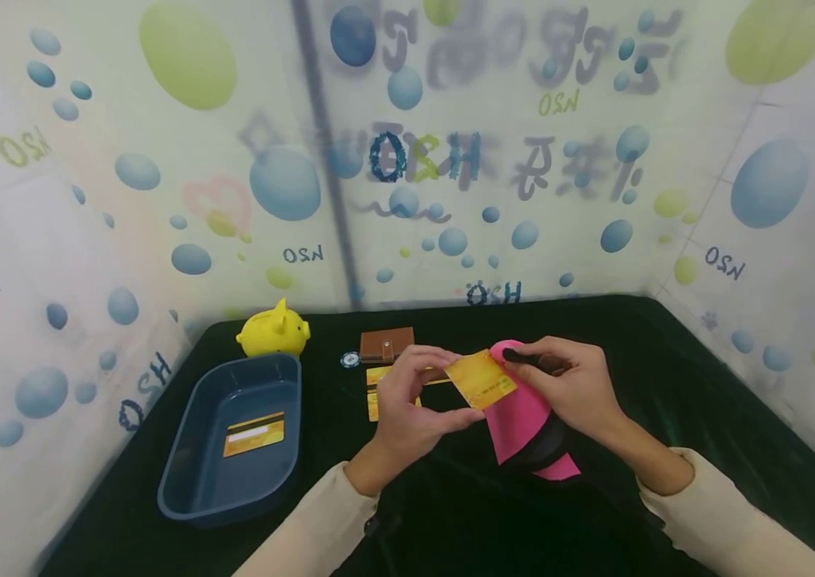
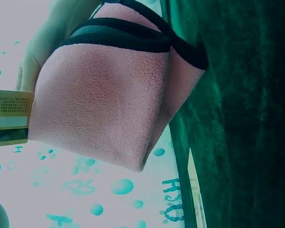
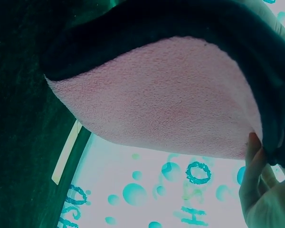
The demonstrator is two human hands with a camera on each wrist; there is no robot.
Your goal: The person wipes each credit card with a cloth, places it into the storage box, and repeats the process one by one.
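Observation:
In the head view my left hand (image 1: 407, 409) pinches a gold bank card (image 1: 481, 380) at its left side, with fingers above and thumb below. My right hand (image 1: 576, 383) grips a pink plush cloth (image 1: 518, 421) with black edging by its top. The cloth hangs just behind and below the card; whether they touch I cannot tell. The left wrist view shows the card (image 2: 9, 117) at the left edge, beside the folded cloth (image 2: 104, 95). In the right wrist view, fingers (image 3: 254, 171) hold a corner of the cloth (image 3: 166, 99).
More gold cards (image 1: 378, 393) lie on the dark green tablecloth, partly behind my left hand. Behind them are a brown wallet (image 1: 387, 344) and a poker chip (image 1: 350, 360). A blue tray (image 1: 187, 473) on the left contains a gold card (image 1: 254, 433). Beyond it sits a yellow piggy bank (image 1: 273, 331).

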